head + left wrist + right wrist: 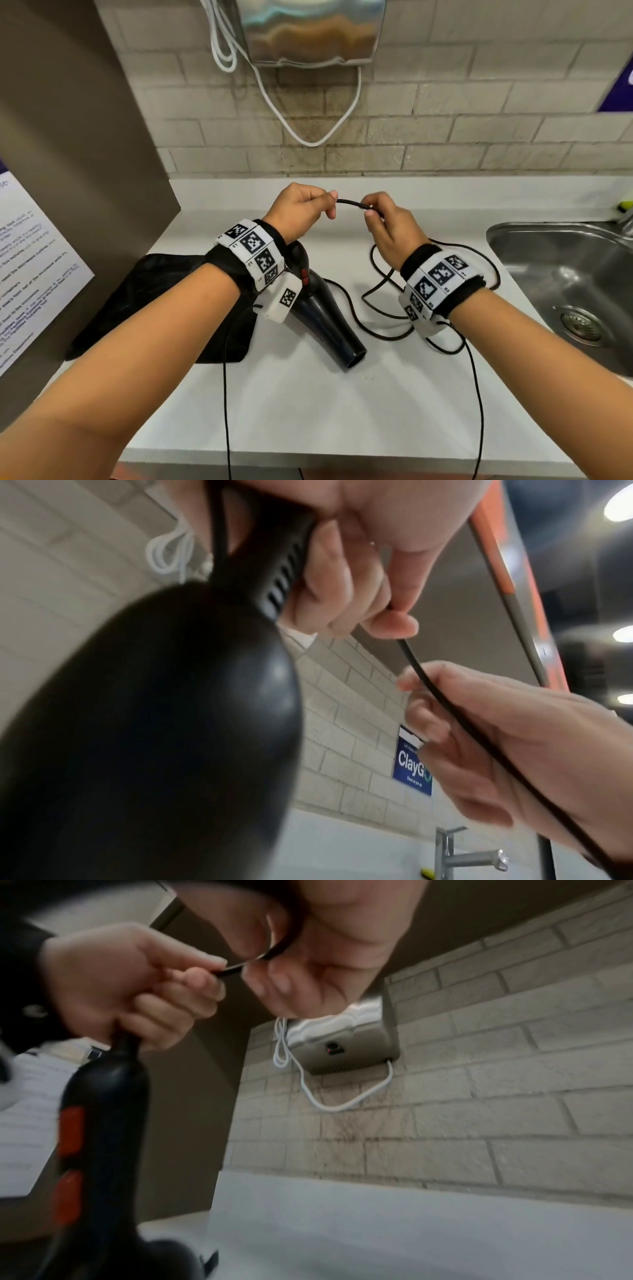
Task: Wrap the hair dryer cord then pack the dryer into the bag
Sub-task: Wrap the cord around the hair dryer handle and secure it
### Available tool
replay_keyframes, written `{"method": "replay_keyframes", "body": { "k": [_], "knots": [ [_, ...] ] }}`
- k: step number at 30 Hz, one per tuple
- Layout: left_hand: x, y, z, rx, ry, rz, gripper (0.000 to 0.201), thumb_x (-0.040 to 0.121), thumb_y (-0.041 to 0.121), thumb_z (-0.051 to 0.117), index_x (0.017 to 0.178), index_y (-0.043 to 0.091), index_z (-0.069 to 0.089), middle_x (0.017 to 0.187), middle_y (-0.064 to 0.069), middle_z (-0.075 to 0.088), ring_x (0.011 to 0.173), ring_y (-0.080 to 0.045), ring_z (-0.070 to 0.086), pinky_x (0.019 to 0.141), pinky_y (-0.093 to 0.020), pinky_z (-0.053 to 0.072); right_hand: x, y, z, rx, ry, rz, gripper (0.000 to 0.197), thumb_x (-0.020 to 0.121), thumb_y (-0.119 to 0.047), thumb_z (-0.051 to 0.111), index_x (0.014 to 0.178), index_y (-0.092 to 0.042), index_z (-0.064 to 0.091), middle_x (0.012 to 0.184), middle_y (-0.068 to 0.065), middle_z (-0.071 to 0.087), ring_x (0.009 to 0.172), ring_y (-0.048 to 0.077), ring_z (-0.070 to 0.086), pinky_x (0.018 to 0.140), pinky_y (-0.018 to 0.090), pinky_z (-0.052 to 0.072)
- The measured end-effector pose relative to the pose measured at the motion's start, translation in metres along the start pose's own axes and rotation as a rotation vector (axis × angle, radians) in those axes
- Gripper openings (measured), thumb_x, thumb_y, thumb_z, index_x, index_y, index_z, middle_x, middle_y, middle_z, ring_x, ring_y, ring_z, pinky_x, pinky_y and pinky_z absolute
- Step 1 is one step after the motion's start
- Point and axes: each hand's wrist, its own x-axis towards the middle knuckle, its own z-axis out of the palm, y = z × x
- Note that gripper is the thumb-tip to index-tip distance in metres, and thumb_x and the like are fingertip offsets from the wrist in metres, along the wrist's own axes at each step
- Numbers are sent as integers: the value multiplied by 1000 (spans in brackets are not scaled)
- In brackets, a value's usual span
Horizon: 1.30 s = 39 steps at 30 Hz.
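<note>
The black hair dryer (pixel 325 318) with red switches stands handle-up under my left hand (pixel 318 205), nozzle low over the counter near the bag. My left hand (pixel 120 988) grips the top of the handle where the black cord (pixel 352 202) comes out and pinches the cord between thumb and finger. My right hand (pixel 371 210) pinches the same cord a short way along, so a small arc spans the two hands. The rest of the cord (pixel 376 301) lies in loose loops on the counter. The black bag (pixel 154 291) lies flat to the left.
A steel sink (pixel 565 291) is set into the white counter (pixel 308 411) at the right, with a tap (pixel 472 859). On the brick wall hangs a metal hand dryer (pixel 308 31) with a white cable (pixel 308 137). A brown panel with a notice (pixel 30 274) stands at the left.
</note>
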Motion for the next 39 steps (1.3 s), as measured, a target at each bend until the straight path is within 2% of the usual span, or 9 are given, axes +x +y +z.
{"method": "replay_keyframes", "body": {
  "k": [7, 10, 13, 16, 22, 28, 31, 35, 39],
  "knots": [
    [5, 3, -7, -148, -94, -122, 37, 98, 21, 43, 67, 8, 57, 37, 13, 24, 30, -1, 16, 35, -9, 12, -23, 35, 17, -2, -13, 154, 24, 93, -24, 29, 98, -6, 43, 65, 7, 50, 60, 27, 48, 61, 31, 40],
    [4, 7, -8, -160, -204, -169, 36, 98, 19, 42, 69, 6, 59, 38, 12, 23, 31, -2, 16, 37, -10, 12, -16, 40, 21, 128, -17, 273, 13, 98, -12, 28, 93, -10, 41, 56, 4, 40, 50, 22, 44, 49, 20, 42],
    [3, 12, -6, -193, -286, -206, 41, 99, 19, 37, 67, 4, 57, 37, 11, 21, 31, -4, 15, 41, -13, 10, -3, 32, 25, 272, 78, 418, 15, 98, -15, 26, 93, -12, 39, 59, 5, 33, 45, 22, 38, 41, 26, 43],
    [3, 13, -4, -270, -304, -199, 44, 100, 21, 30, 72, 3, 58, 35, 10, 24, 30, -4, 17, 41, -15, 12, 14, 21, 29, 153, 115, 425, 14, 98, -18, 29, 95, -11, 41, 70, 5, 45, 62, 23, 43, 55, 30, 37],
    [10, 5, -7, -427, -139, -167, 43, 101, 26, 25, 93, 10, 64, 45, 8, 47, 30, -3, 18, 37, -14, 16, 10, -2, 53, -11, -190, 415, 24, 96, -14, 37, 118, -4, 40, 94, 13, 52, 82, 25, 49, 71, 27, 35],
    [12, 1, -8, -471, -53, -129, 36, 103, 27, 25, 110, 11, 56, 81, 7, 71, 32, -3, 27, 33, -14, 19, -16, -6, 67, -82, -382, 399, 67, 87, -12, 48, 142, -10, 9, 93, 14, 61, 83, 27, 59, 71, 32, 45],
    [14, 0, -13, -478, 15, -120, 35, 103, 27, 25, 121, 13, 51, 100, 6, 67, 35, -6, 42, 31, -13, 15, -36, 2, 68, -186, -489, 369, 56, 87, -10, 45, 138, -10, 22, 104, 14, 60, 91, 27, 57, 81, 36, 48],
    [10, 2, -11, -446, -26, -125, 34, 103, 27, 25, 118, 17, 53, 101, 7, 67, 32, -6, 39, 33, -15, 12, -42, 17, 66, -175, -382, 270, 39, 91, -17, 49, 128, -10, 41, 134, 7, 41, 125, 23, 35, 103, 28, 30],
    [12, 5, -10, -446, -80, -160, 35, 102, 27, 25, 116, 19, 56, 80, 9, 71, 28, -6, 29, 34, -17, 11, -30, 24, 65, 207, -204, 366, 9, 95, -12, 39, 96, -16, 46, 91, 5, 63, 82, 20, 57, 76, 25, 41]
  ]
}}
